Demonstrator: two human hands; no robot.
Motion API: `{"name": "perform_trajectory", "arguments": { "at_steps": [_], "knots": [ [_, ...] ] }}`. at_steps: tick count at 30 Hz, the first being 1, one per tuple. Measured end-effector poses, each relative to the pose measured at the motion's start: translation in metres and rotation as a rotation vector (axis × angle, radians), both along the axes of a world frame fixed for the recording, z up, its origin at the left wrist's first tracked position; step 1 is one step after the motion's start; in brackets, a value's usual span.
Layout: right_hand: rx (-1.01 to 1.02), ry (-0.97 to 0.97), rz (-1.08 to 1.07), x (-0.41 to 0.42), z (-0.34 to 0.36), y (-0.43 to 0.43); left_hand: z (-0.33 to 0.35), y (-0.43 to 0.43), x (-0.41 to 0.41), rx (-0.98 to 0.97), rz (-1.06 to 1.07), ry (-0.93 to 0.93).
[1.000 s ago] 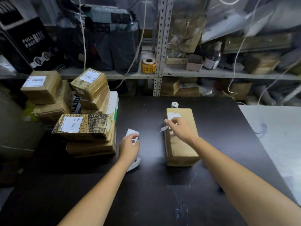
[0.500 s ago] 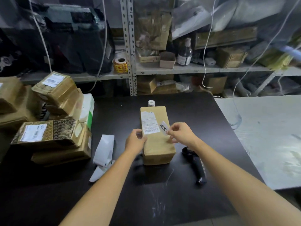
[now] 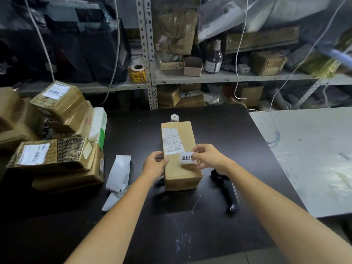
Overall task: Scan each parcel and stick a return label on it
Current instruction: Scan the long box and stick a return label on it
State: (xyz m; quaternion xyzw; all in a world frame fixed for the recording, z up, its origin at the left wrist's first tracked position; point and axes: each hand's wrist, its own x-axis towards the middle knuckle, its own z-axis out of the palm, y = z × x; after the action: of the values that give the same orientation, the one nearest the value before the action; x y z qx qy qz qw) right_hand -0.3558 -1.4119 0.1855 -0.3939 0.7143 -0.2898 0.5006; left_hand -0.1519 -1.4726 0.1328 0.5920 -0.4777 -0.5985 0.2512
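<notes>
A long brown parcel (image 3: 181, 172) lies lengthwise on the black table (image 3: 190, 225), a white shipping label (image 3: 172, 140) on its top. My left hand (image 3: 155, 164) grips the parcel's left edge. My right hand (image 3: 207, 157) pinches a small white return label (image 3: 186, 158) with black characters, held over the parcel's top just below the shipping label. A black handheld scanner (image 3: 227, 191) lies on the table right of the parcel. A strip of white label backing (image 3: 118, 176) lies left of it.
Several taped brown parcels (image 3: 55, 149) are stacked at the table's left. A small white roll (image 3: 174, 118) stands behind the parcel. A grey tabletop (image 3: 308, 159) adjoins on the right. Metal shelving (image 3: 150, 73) behind holds boxes, a bottle and a yellow tape roll (image 3: 137, 73).
My left hand left the backing strip on the table and took hold of the parcel's left edge. My right hand brought the peeled label down over the parcel's top.
</notes>
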Motion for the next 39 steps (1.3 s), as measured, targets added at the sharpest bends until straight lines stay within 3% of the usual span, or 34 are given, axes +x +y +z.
{"name": "perform_trajectory", "arguments": {
  "at_steps": [5,11,17,19,24,27,31,39],
  "knots": [
    [0.068,0.183,0.085,0.002,-0.014,-0.001,0.000,0.002,0.002,0.013,0.001,0.039],
    [-0.055,0.415,0.109,0.006,-0.025,-0.001,0.000,0.000,0.002,0.023,-0.005,0.041],
    [-0.113,0.473,0.051,-0.002,-0.033,0.005,-0.001,0.000,0.004,0.030,-0.015,0.047],
    [-0.087,0.407,-0.029,-0.007,-0.037,0.007,0.000,0.000,0.005,0.032,-0.025,0.048],
    [-0.042,-0.061,-0.251,-0.006,-0.043,0.008,0.004,-0.001,0.006,0.059,-0.078,0.022],
    [-0.013,-0.207,-0.298,0.003,-0.037,0.003,0.010,-0.002,0.006,0.108,-0.154,0.026],
    [-0.021,-0.112,-0.247,0.009,-0.035,0.001,0.013,0.003,0.004,0.183,-0.189,0.099],
    [-0.115,-0.088,-0.187,0.011,-0.010,0.022,0.036,0.034,0.017,0.108,-0.072,0.164]
  ]
}}
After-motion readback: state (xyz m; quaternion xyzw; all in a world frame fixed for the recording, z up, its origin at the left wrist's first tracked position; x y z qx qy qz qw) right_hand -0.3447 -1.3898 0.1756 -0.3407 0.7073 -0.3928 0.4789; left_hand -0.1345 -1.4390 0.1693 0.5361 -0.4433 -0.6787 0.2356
